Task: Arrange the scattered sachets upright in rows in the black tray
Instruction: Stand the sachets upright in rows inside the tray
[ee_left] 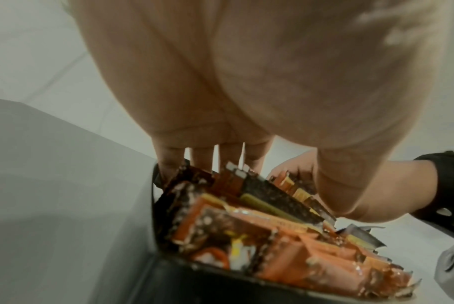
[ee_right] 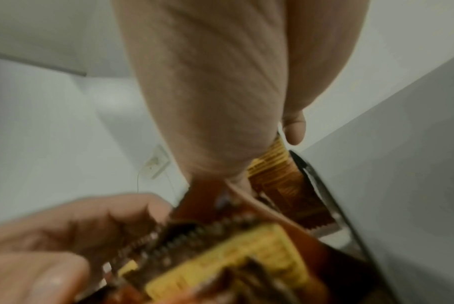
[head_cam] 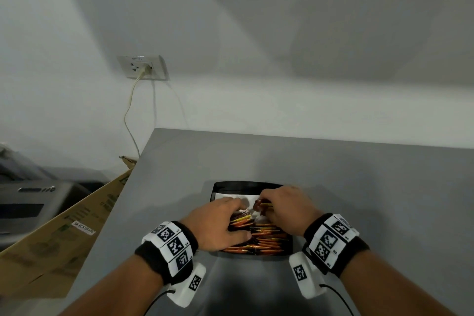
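A black tray [head_cam: 225, 185] sits on the grey counter [head_cam: 372, 187]. Orange and brown sachets [head_cam: 266, 238] stand on edge in packed rows in its near part. My left hand [head_cam: 230, 218] grips a bunch of them at the tray's left side; in the left wrist view its fingers [ee_left: 202, 158] go down behind the stack [ee_left: 246, 205] and the thumb [ee_left: 350, 195] closes on the front. My right hand [head_cam: 272, 206] pinches a few sachets [ee_right: 272, 174] over the far part of the tray [ee_right: 322, 189]. White lining [head_cam: 228, 196] shows in the far end.
The counter's left edge drops off beside a cardboard box [head_cam: 64, 228] and a grey machine [head_cam: 25, 200]. A wall socket [head_cam: 143, 68] with a hanging cord is at the back left. A white wall stands behind the counter.
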`<action>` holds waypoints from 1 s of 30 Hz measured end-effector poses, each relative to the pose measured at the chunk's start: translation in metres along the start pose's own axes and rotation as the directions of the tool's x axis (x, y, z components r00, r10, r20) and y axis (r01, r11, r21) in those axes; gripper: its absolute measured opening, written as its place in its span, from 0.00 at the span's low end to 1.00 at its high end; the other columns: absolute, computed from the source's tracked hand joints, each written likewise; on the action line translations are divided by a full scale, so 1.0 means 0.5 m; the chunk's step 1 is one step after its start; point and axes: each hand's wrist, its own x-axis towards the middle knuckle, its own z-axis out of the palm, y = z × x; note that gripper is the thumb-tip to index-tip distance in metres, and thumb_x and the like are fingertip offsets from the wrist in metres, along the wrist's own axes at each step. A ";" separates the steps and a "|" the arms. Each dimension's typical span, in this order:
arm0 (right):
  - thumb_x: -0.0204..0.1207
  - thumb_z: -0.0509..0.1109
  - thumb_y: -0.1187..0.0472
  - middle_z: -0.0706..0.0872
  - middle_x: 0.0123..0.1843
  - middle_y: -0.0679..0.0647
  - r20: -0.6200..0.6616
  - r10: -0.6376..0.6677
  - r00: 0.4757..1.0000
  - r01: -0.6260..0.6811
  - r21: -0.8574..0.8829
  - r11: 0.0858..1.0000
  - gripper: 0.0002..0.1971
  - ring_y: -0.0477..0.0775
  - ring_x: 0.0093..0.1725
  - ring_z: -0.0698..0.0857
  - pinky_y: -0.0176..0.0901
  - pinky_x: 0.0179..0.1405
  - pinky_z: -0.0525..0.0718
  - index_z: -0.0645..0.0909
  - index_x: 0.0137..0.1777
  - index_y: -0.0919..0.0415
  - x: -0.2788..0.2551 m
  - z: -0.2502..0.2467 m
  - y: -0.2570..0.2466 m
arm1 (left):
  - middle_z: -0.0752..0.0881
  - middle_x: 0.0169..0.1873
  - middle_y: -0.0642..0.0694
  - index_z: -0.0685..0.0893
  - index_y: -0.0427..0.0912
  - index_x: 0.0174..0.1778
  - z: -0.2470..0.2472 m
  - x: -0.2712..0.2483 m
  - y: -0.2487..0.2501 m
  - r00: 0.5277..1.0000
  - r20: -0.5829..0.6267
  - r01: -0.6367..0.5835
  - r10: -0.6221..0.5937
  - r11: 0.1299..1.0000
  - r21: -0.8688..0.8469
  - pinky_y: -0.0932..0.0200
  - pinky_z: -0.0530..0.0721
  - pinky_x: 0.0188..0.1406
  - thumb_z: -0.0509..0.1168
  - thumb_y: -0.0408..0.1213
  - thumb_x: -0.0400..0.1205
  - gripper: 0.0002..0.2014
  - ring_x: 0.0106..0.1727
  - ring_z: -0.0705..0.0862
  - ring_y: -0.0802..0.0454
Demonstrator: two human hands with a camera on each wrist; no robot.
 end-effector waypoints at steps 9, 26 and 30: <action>0.77 0.76 0.56 0.89 0.46 0.45 -0.027 0.154 0.988 -0.098 0.660 0.745 0.10 0.44 0.44 0.88 0.48 0.48 0.88 0.81 0.56 0.47 -0.050 -0.104 0.002 | 0.80 0.67 0.60 0.74 0.57 0.74 -0.048 -0.012 0.030 0.972 -0.207 0.035 -0.111 0.939 -0.341 0.62 0.77 0.69 0.67 0.62 0.80 0.28 0.66 0.79 0.65; 0.69 0.75 0.40 0.73 0.66 0.40 -0.038 -0.039 0.998 0.052 0.426 0.903 0.34 0.44 0.67 0.74 0.53 0.73 0.76 0.68 0.74 0.40 -0.113 -0.253 -0.124 | 0.85 0.55 0.32 0.87 0.35 0.59 -0.055 -0.041 0.180 0.987 0.007 0.049 0.161 -0.261 -0.964 0.41 0.86 0.53 0.78 0.38 0.67 0.25 0.53 0.85 0.37; 0.59 0.84 0.37 0.67 0.74 0.37 -0.057 -0.010 0.998 0.037 0.493 0.869 0.56 0.42 0.75 0.67 0.47 0.78 0.69 0.56 0.84 0.40 -0.130 -0.242 -0.130 | 0.86 0.55 0.32 0.90 0.35 0.59 -0.048 -0.042 0.189 0.997 -0.047 -0.024 0.058 -0.342 -0.939 0.45 0.82 0.63 0.80 0.37 0.66 0.24 0.55 0.86 0.39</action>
